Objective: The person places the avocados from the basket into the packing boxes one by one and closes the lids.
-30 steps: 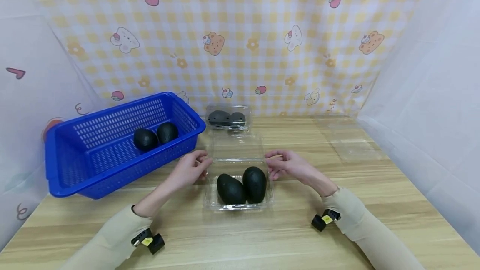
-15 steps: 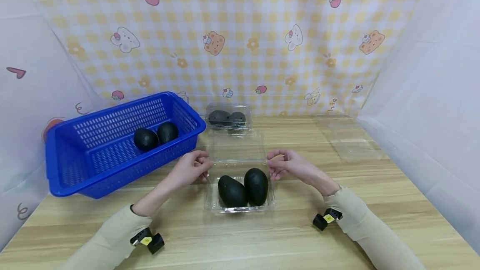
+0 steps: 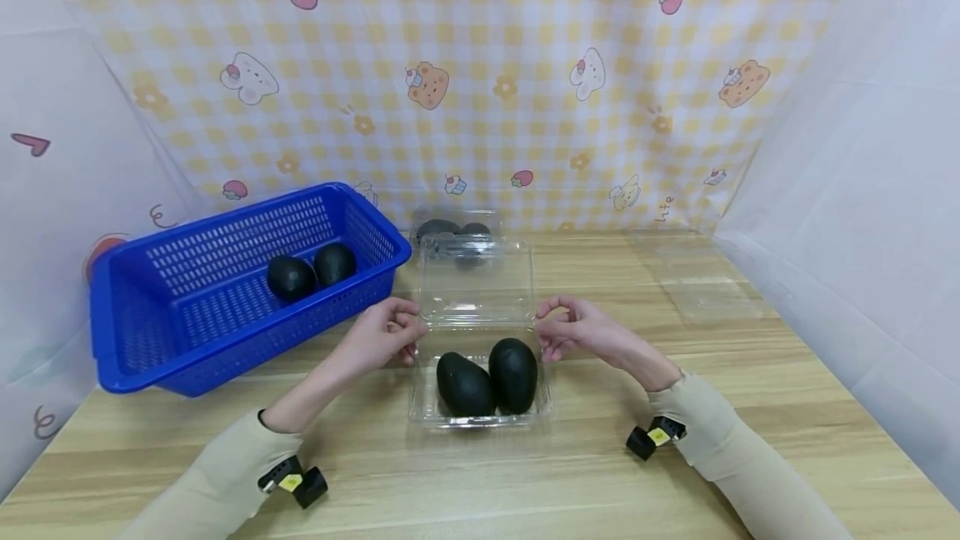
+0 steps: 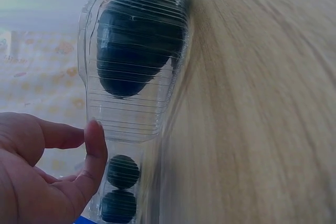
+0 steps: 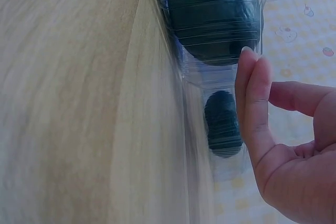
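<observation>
In the head view a clear plastic clamshell box (image 3: pixel 480 421) stands mid-table with its lid (image 3: pixel 476 282) tilted up at the back. Two dark avocados lie in its base: the left avocado (image 3: pixel 465 386) leans over, and the right avocado (image 3: pixel 513 375) stands more upright. My left hand (image 3: pixel 386 332) pinches the box at its back left corner, near the hinge. At the opposite back corner my right hand (image 3: pixel 577 330) does the same. Both wrist views show thumb and fingers meeting at the box's rim, with an avocado (image 4: pixel 136 40) behind the ribbed wall.
A blue plastic basket (image 3: pixel 247 340) at the left holds two more avocados (image 3: pixel 291 277). Behind the open lid, a second clear box (image 3: pixel 457 213) contains two avocados. Flat clear plastic packaging (image 3: pixel 697 277) lies at the back right, by the white side curtain.
The lid has risen from lying low at the back to a more upright tilt, and now overlaps the rear box in view. The box has shifted slightly right and nearer.
</observation>
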Available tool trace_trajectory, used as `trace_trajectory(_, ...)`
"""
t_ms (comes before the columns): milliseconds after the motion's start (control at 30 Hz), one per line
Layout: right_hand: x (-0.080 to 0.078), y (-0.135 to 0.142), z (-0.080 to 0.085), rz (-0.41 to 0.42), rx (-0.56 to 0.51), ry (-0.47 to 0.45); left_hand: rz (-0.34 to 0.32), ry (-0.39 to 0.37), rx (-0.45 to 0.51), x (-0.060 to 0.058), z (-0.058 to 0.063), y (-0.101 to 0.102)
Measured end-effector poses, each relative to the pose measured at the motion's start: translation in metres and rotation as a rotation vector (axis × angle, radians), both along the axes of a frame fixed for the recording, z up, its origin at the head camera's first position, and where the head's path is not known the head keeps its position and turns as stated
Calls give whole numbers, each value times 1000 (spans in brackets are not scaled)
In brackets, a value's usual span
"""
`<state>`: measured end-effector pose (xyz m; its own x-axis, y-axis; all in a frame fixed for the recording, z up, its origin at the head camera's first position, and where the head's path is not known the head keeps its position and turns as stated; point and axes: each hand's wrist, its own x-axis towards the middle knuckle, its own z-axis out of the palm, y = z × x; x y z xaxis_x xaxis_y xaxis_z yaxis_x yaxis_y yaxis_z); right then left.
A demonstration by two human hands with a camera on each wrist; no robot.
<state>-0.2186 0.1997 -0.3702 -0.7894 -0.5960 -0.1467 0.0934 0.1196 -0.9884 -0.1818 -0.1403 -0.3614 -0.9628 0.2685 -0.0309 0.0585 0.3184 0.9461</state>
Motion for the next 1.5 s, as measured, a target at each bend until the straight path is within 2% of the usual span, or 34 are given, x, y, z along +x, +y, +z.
trace_trajectory(567, 0, -3, -2, -43, -15, 41, 25, 41, 35, -1, 0, 0)
trace_trajectory(867, 0, -4, -5, -67, -47, 77, 46, 31, 74, -4, -3, 0)
trace_trajectory(1233, 0, -6, -6, -82, -73, 85, 29, 60, 98, -6, -7, -3)
trace_trajectory(1500, 1, -7, -7, -102, -66, 97, 43, 69, 104, -7, -8, -3)
